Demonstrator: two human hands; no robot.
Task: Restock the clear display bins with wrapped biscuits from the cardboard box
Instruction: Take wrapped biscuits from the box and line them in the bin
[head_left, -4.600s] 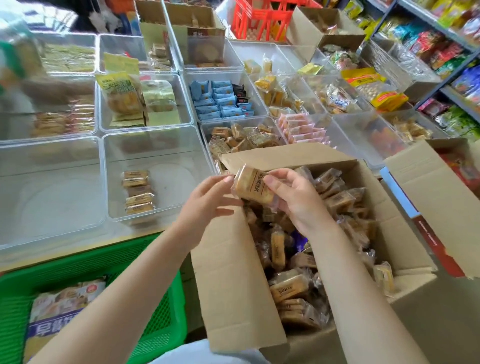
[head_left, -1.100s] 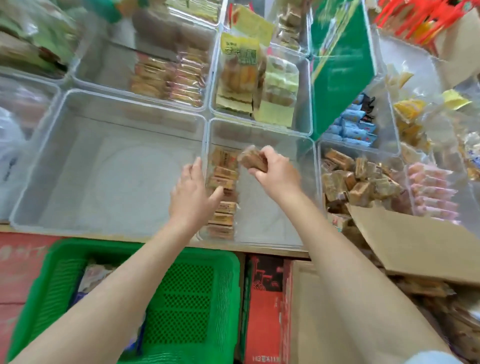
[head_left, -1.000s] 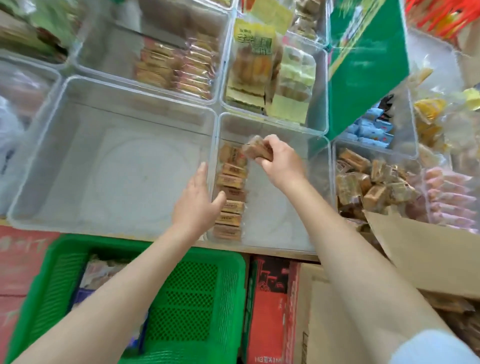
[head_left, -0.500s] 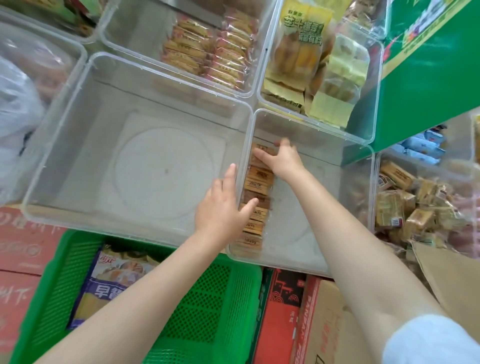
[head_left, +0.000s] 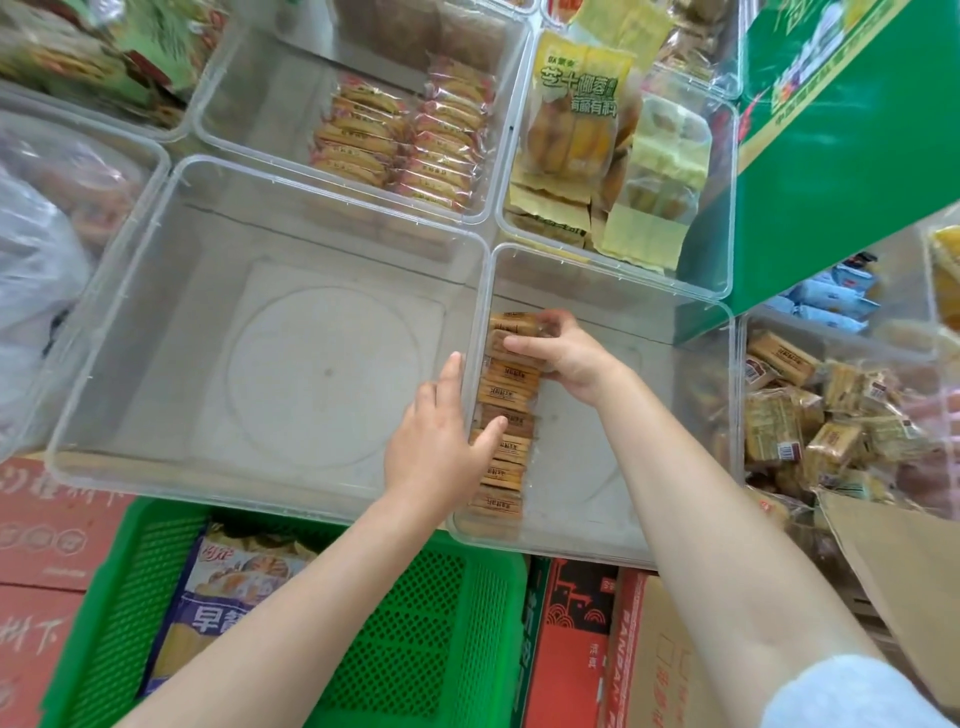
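Observation:
A row of brown wrapped biscuits (head_left: 505, 415) lies along the left wall of a clear display bin (head_left: 597, 545). At the far end of that row my right hand (head_left: 566, 358) has its fingers and thumb curled round one wrapped biscuit (head_left: 511, 328). My left hand (head_left: 439, 434) lies with straight fingers over the bin's left wall, its thumb touching the middle of the row. Only a flap of the cardboard box (head_left: 893, 551) shows at the right edge.
A large clear bin (head_left: 311, 364) with a bare floor sits to the left. Bins of other wrapped snacks (head_left: 405, 140) stand behind, and loose biscuits (head_left: 810, 426) fill the bin on the right. A green box (head_left: 841, 171) overhangs at upper right. A green basket (head_left: 415, 649) stands below.
My right hand has carried the biscuit down from above the bin to the far end of the row. My left hand has stayed at the bin's left wall.

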